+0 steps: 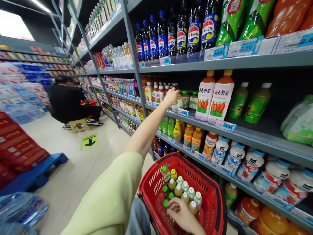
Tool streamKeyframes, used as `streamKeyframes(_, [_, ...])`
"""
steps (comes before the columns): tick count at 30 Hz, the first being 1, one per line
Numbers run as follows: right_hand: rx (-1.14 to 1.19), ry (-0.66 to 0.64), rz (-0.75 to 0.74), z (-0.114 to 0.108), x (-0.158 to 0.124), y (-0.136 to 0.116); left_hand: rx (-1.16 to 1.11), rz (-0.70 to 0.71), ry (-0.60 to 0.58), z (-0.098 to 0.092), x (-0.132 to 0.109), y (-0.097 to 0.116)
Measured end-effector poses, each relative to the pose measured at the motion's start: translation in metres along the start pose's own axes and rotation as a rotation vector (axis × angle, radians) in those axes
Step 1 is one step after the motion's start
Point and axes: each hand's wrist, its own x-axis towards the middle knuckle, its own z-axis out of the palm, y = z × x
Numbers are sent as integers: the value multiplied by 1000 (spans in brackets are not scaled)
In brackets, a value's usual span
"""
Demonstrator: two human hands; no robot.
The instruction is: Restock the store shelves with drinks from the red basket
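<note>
My left hand (171, 97) reaches up to the middle shelf, its fingers bent over the top of a small pale-green drink bottle (178, 101) with a white label; part of the bottle is hidden by the hand. Low in the view, my right hand (182, 213) is inside the red shopping basket (218, 195), fingers loosely curled and thumb apart. Its fingertips are beside a green-capped bottle (166, 203). Several small bottles with white caps (185, 186) and green caps stand upright in the basket, along with a yellow-capped bottle (173, 174).
Green-labelled jars (193, 100) and two large carrot-drink bottles (221, 96) stand right of my left hand. Cola bottles (209, 27) line the shelf above; juice bottles (196, 138) the one below. A person in black (70, 101) crouches down the aisle. A blue pallet (46, 166) lies left.
</note>
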Motion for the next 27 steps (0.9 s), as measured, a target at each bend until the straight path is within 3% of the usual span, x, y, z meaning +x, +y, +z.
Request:
streamKeyframes(9, [11,-33,16,2,-4,6,-91,123,4,7,-25,-1])
streamKeyframes(19, [-31,-34,10,4,-5,11,71,121,-74,1,-46,8])
streamKeyframes(27, [-94,-25,18,4,-4,15,120,64,-136,-6,-41,7])
